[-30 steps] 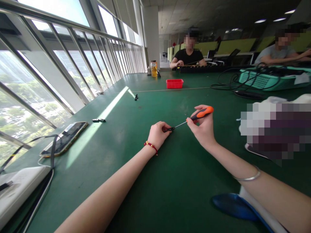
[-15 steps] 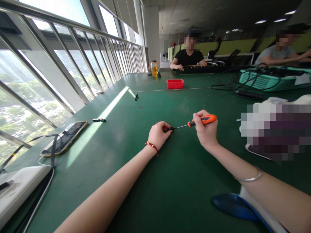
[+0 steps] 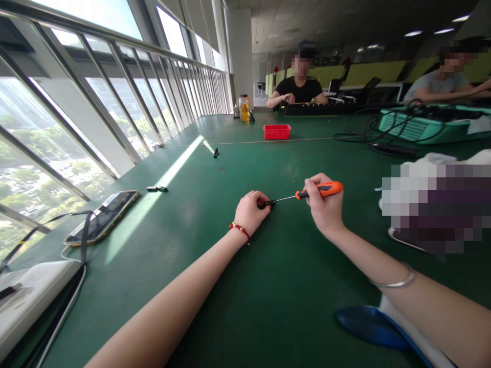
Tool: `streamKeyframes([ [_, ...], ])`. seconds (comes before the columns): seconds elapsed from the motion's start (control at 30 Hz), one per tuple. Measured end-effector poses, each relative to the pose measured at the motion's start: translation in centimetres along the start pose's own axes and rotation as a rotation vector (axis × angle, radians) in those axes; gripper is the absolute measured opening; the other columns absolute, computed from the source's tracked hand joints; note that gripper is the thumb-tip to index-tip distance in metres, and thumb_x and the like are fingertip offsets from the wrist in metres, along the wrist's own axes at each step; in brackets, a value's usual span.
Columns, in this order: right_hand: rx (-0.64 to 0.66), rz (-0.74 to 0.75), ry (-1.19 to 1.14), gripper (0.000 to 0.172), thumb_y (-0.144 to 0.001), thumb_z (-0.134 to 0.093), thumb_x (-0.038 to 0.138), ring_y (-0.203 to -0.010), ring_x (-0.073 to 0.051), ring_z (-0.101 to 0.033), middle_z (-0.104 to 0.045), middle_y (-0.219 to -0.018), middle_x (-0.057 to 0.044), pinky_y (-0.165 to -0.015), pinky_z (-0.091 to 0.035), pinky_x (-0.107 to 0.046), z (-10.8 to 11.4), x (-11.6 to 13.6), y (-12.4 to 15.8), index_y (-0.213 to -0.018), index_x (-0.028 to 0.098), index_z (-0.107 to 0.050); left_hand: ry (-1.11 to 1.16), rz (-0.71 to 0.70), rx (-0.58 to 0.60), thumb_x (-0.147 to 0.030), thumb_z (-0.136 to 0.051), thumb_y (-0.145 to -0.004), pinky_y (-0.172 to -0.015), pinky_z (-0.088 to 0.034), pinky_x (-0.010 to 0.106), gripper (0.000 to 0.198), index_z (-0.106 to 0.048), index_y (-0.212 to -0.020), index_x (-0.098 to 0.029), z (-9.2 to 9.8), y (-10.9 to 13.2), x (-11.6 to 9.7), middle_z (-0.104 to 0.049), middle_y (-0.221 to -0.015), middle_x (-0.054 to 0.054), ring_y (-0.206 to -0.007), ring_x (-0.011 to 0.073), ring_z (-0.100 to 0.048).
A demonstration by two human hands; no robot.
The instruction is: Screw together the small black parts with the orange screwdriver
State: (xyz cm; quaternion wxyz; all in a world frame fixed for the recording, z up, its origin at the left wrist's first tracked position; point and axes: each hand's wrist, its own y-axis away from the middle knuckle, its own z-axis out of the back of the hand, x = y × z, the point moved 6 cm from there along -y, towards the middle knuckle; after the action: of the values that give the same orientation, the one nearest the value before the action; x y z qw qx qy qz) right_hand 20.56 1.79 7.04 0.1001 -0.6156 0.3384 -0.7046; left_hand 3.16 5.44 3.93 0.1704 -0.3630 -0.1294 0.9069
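Observation:
My left hand (image 3: 252, 211) is closed on a small black part (image 3: 267, 204) low over the green tabletop (image 3: 215, 291). My fingers cover some of that part, so its exact kind does not show. A screwdriver (image 3: 325, 189) with an orange and black handle is gripped in my right hand (image 3: 326, 207). Its thin metal shaft points left, and the tip meets the right end of the black part. Farther off to the left lie two more small dark pieces, one dark piece (image 3: 157, 189) by the light streak and another piece (image 3: 216, 153) beyond it.
A red tray (image 3: 276, 132) stands ahead. At left are a phone (image 3: 103, 217), cables and a white power strip (image 3: 34, 291). A teal basket (image 3: 418, 125) with black cords sits at right. Two people work across the table, and a metal railing (image 3: 115, 51) runs along the window.
My hands, the screwdriver and the black part stay almost where they were. Across the table, the hand of the person in black has risen slightly.

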Motion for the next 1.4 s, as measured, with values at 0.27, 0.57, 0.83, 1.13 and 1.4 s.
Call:
streamKeyframes([
  [0.27,0.017,-0.028,-0.011,0.025,-0.079,-0.057,0.034,-0.048,-0.008,-0.049,-0.043,-0.056,0.005,-0.047,-0.041,-0.022,0.0,-0.2,-0.3,-0.062,0.02,-0.045,0.033,-0.02,0.006,-0.014,-0.061,-0.069,-0.066,-0.047,0.025,0.005,-0.062,-0.073,-0.016,0.2,-0.1,-0.2,-0.063,-0.075,0.001,-0.07,0.0128,-0.057],
  [0.57,-0.078,0.048,0.075,0.03,-0.066,-0.064,0.02,-0.056,-0.009,-0.049,-0.045,-0.079,0.003,-0.056,-0.047,-0.026,0.5,0.8,-0.3,-0.085,0.024,-0.042,0.06,-0.013,0.023,-0.014,-0.065,-0.068,-0.064,-0.047,0.024,0.006,-0.064,-0.073,-0.016,0.1,-0.1,-0.2,-0.064,-0.074,0.001,-0.067,0.0117,-0.056],
  [0.83,0.025,0.036,0.085,0.016,-0.077,-0.057,0.03,-0.051,-0.011,-0.05,-0.046,-0.063,0.006,-0.056,-0.046,-0.028,-0.1,0.7,-0.2,-0.086,0.023,-0.045,0.042,-0.019,0.021,-0.012,-0.064,-0.068,-0.065,-0.046,0.024,0.006,-0.064,-0.072,-0.016,0.2,0.0,-0.4,-0.063,-0.073,0.0,-0.067,0.0117,-0.056],
  [1.13,0.028,0.091,0.092,0.036,-0.069,-0.064,0.021,-0.054,-0.012,-0.051,-0.048,-0.071,0.004,-0.055,-0.046,-0.03,-0.2,0.9,0.0,-0.098,0.025,-0.043,0.039,-0.04,0.014,-0.012,-0.063,-0.068,-0.064,-0.047,0.024,0.006,-0.063,-0.071,-0.016,0.0,0.0,-0.1,-0.062,-0.074,0.0,-0.067,0.0119,-0.056],
  [1.4,0.11,0.051,0.142,0.015,-0.079,-0.056,0.03,-0.047,-0.01,-0.048,-0.042,-0.058,0.008,-0.055,-0.042,-0.028,-0.8,1.1,0.2,-0.089,0.023,-0.046,0.043,-0.038,0.016,-0.011,-0.064,-0.068,-0.065,-0.046,0.024,0.006,-0.063,-0.071,-0.016,0.2,0.0,-0.4,-0.062,-0.073,0.0,-0.067,0.012,-0.056],
])
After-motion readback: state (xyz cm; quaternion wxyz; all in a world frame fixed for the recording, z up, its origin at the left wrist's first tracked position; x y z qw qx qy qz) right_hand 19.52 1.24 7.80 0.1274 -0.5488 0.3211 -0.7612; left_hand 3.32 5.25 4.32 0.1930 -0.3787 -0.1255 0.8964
